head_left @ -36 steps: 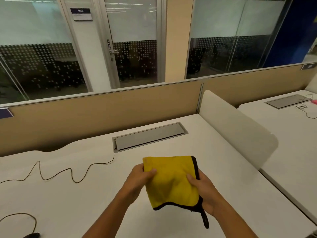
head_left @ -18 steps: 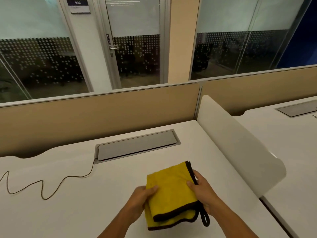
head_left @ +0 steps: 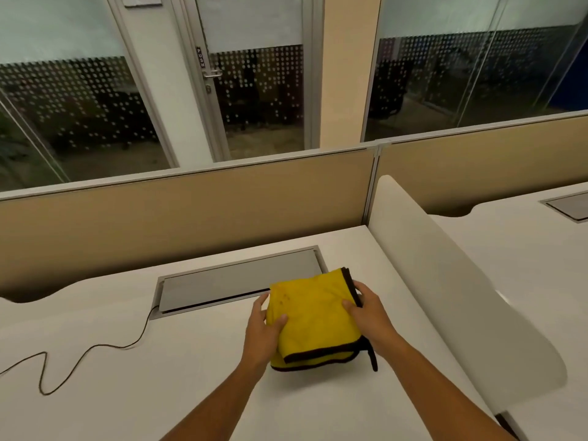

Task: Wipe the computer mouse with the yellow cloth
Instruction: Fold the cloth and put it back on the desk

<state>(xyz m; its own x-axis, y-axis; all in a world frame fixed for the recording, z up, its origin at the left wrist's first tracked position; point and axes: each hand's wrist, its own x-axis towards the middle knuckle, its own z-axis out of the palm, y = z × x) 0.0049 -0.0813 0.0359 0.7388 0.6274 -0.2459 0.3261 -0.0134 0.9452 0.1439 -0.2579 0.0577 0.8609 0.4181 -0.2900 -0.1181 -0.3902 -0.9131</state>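
Observation:
A folded yellow cloth [head_left: 313,319] with a dark brown trim and a hanging loop lies on the white desk [head_left: 191,377]. My left hand [head_left: 262,329] grips its left edge, thumb on top. On the cloth's right side my right hand [head_left: 366,316] pinches the trimmed edge. The computer mouse is out of view; only its thin dark cable [head_left: 95,348] snakes across the desk at the left, running to the grey cable hatch [head_left: 229,286].
A tan partition wall [head_left: 191,211] closes the back of the desk. A white curved divider [head_left: 445,281] stands on the right, with a second desk [head_left: 525,249] behind it. Glass walls and a door are beyond.
Both hands lowered the cloth from mid-air and moved it forward, toward the cable hatch. It is now folded over. My view shifted right, so the mouse at the lower left left the frame.

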